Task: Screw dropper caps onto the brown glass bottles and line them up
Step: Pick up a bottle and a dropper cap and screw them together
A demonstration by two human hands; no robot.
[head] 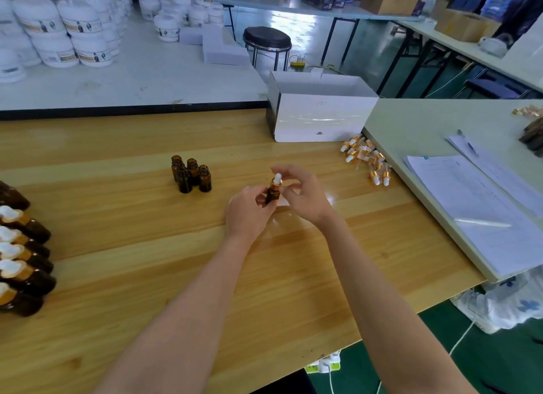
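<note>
**Operator:** How far along am I?

**Spotter:** Partway, I'd judge. Your left hand (pixel 249 210) grips a small brown glass bottle (pixel 272 196) just above the middle of the yellow wooden worktop (pixel 147 246), fingers wrapped round its body. A white-bulbed, gold-collared dropper cap (pixel 277 179) sits on its neck. Your right hand (pixel 304 196) arches over that cap, thumb and forefinger curled to either side. The view is too small for me to tell whether they pinch it or stand just off it, so I can't say the cap is tight.

**Operator:** What's done, and what's left?

**Spotter:** Done: the row of capped brown bottles (pixel 23 252) lined up at the left edge, partly cut off from view. Left: the cluster of open brown bottles (pixel 191 174) standing upright, to the left of your hands and a little farther off. You have plenty of loose gold-and-white dropper caps (pixel 367 161) piled at the right for them.

**Operator:** Room to move?

**Spotter:** There is open wood between your hands and the row, so you can carry this bottle left on the near side of the open cluster without brushing it. The white cardboard box (pixel 317 114) stands on the far side, behind the cap pile. That pile lies just beside the edge of the pale green worktop (pixel 411 123), which carries sheets of paper (pixel 476 205). The near edge runs under your forearms, and the near right corner drops to the floor.
</note>
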